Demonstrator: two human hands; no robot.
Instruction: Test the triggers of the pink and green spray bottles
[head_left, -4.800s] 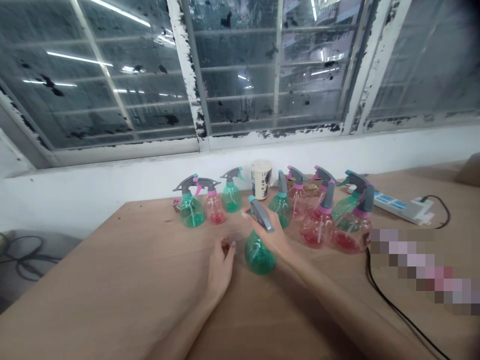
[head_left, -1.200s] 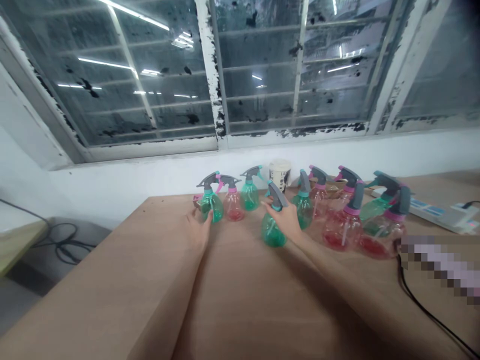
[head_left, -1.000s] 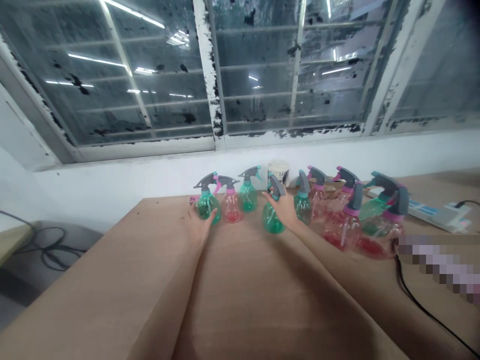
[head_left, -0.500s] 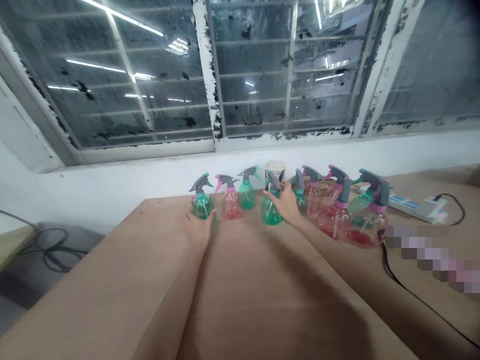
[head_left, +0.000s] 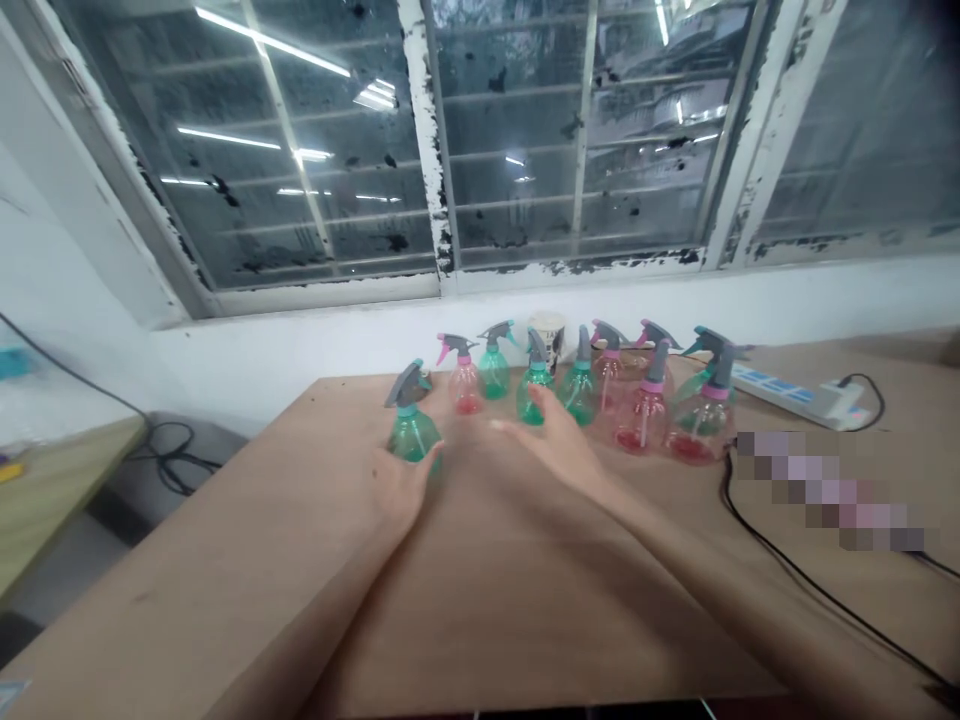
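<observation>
My left hand [head_left: 403, 490] is wrapped round the lower body of a green spray bottle [head_left: 414, 432] with a grey head, which leans slightly. To its right, my right hand [head_left: 564, 445] reaches over the table with thumb and fingers apart and holds nothing. Just behind its fingers stands a green spray bottle [head_left: 527, 402], partly covered by them. Another green spray bottle [head_left: 580, 392] is close on the right. Farther back are a pink spray bottle [head_left: 465, 385] and a green one with a teal nozzle [head_left: 494, 372].
Several pink and green spray bottles, among them a pink one [head_left: 640, 420], crowd the right side. A paper cup [head_left: 553, 335] stands by the wall. Beyond lie a white power strip [head_left: 776, 390] and a black cable [head_left: 780, 545]. The wooden table [head_left: 247, 520] ends at the left.
My left hand has drawn its green bottle nearer, away from the row. My right hand has moved left and back from beside a green bottle. The view has shifted slightly.
</observation>
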